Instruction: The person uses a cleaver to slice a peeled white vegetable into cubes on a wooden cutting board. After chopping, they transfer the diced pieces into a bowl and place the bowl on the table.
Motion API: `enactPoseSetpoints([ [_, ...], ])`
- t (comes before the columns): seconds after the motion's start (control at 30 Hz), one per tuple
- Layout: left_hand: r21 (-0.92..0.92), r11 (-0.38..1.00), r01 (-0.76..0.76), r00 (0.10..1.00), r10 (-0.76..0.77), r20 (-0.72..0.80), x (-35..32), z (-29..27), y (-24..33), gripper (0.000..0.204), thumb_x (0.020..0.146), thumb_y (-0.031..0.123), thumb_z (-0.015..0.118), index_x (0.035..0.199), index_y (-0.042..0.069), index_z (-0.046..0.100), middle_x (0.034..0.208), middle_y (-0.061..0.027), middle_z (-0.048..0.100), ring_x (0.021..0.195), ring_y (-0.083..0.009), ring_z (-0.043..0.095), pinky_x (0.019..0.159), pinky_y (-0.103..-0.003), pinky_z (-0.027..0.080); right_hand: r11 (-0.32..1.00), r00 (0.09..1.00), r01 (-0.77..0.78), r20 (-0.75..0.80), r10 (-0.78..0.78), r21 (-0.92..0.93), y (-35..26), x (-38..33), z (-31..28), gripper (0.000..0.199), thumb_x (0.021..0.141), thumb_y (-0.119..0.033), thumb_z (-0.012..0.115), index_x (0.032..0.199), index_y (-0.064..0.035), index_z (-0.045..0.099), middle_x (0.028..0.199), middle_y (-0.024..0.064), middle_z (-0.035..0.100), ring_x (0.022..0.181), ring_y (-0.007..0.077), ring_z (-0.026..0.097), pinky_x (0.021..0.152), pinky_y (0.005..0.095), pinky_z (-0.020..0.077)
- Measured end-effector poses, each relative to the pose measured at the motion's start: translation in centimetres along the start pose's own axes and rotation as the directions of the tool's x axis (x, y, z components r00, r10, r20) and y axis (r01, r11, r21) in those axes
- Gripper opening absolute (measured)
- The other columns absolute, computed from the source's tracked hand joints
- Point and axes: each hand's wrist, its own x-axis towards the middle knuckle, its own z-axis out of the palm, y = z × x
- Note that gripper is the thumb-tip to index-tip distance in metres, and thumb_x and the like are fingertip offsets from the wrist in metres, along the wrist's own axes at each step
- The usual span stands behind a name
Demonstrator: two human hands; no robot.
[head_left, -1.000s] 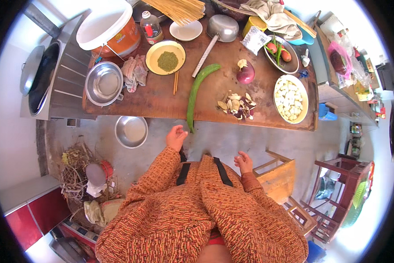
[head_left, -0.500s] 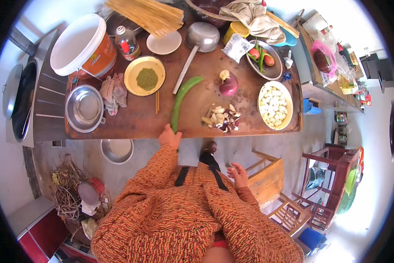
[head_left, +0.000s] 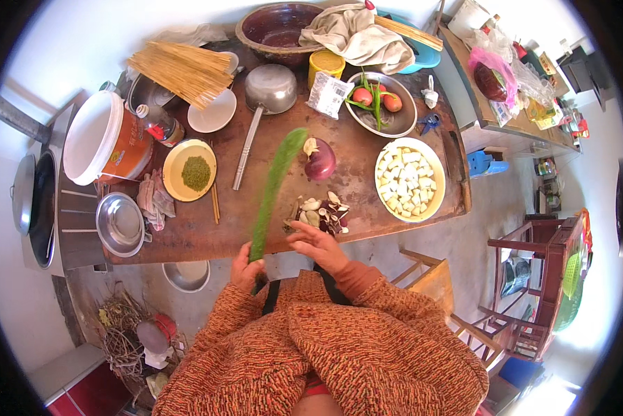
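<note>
My left hand is wrapped round the lower end of a long, slightly curved green gourd, held tilted up over the table's near edge. My right hand is open, its fingers spread and pointing left, just right of the gourd and in front of a small heap of garlic cloves and purple peelings. It holds nothing. Behind the heap lies a purple onion with a pale garlic bulb against it. A yellowish bowl of white cubed pieces stands to the right.
On the brown table stand a ladle-like metal pot, a steel bowl with tomatoes and green peppers, a bowl of green granules and a white-and-orange bucket. Chopsticks lie left. A wooden stool is at right.
My left hand has lifted the gourd off the table and drawn it nearer. My right hand has come up from my side to the table's edge. The view has shifted.
</note>
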Motion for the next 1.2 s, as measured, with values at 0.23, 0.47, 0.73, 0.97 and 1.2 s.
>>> enactPoseSetpoints([
  [0.23, 0.12, 0.906, -0.406, 0.883, 0.356, 0.306, 4.7, 9.9, 4.2, 0.052, 0.083, 0.021, 0.058, 0.13, 0.001, 0.048, 0.094, -0.008, 0.06, 0.081, -0.0124, 0.056, 0.074, -0.028, 0.047, 0.933, 0.911, 0.304, -0.347, -0.224, 0.195, -2.1, 1.8, 1.2, 0.039, 0.089, -0.014, 0.061, 0.122, 0.0003, 0.046, 0.112, 0.0127, 0.062, 0.102, 0.0185, 0.059, 0.092, 0.0335, 0.0471],
  [0.47, 0.565, 0.713, -0.415, 0.891, 0.443, 0.096, 9.9, 8.4, 3.6, 0.036, 0.081, 0.018, 0.065, 0.114, 0.005, 0.061, 0.101, -0.0132, 0.059, 0.089, -0.0252, 0.061, 0.08, -0.033, 0.05, 0.937, 0.652, 0.33, -0.745, -0.138, 0.115, -10.0, -3.7, -10.7, 0.036, 0.081, -0.009, 0.066, 0.109, 0.0, 0.044, 0.08, 0.0116, 0.061, 0.059, 0.0173, 0.059, 0.05, 0.0298, 0.0512],
  [0.73, 0.899, 0.307, -0.314, 0.828, 0.552, 0.1, 18.0, 3.8, -6.4, 0.043, 0.08, 0.016, 0.062, 0.12, 0.006, 0.051, 0.134, -0.0166, 0.044, 0.129, -0.0366, 0.036, 0.109, -0.051, 0.024, 0.994, 0.606, 0.107, -0.79, -0.093, -0.035, -16.3, -6.1, -27.4, 0.013, 0.084, -0.013, 0.062, 0.088, -0.0018, 0.056, 0.067, 0.0054, 0.056, 0.051, 0.0127, 0.053, 0.044, 0.0265, 0.0462],
  [0.97, 0.937, 0.24, -0.252, 0.846, 0.524, 0.093, 18.2, 4.3, -6.3, 0.043, 0.082, 0.018, 0.055, 0.123, 0.007, 0.048, 0.136, -0.016, 0.042, 0.134, -0.0353, 0.032, 0.112, -0.052, 0.017, 0.997, 0.625, -0.059, -0.781, -0.009, -0.058, -17.8, 1.9, -36.8, 0.015, 0.085, -0.014, 0.064, 0.08, -0.0032, 0.055, 0.063, 0.0052, 0.055, 0.048, 0.0145, 0.052, 0.044, 0.0292, 0.0453],
  [1.2, 0.951, 0.239, -0.194, 0.87, 0.49, 0.054, 17.9, 4.6, -5.8, 0.042, 0.082, 0.02, 0.056, 0.122, 0.008, 0.05, 0.136, -0.0136, 0.043, 0.134, -0.0326, 0.033, 0.112, -0.051, 0.018, 0.999, 0.614, -0.011, -0.788, 0.045, 0.048, -18.1, 10.0, -41.1, 0.017, 0.086, -0.015, 0.065, 0.08, -0.0034, 0.055, 0.062, 0.006, 0.055, 0.049, 0.0155, 0.052, 0.043, 0.0304, 0.0441],
])
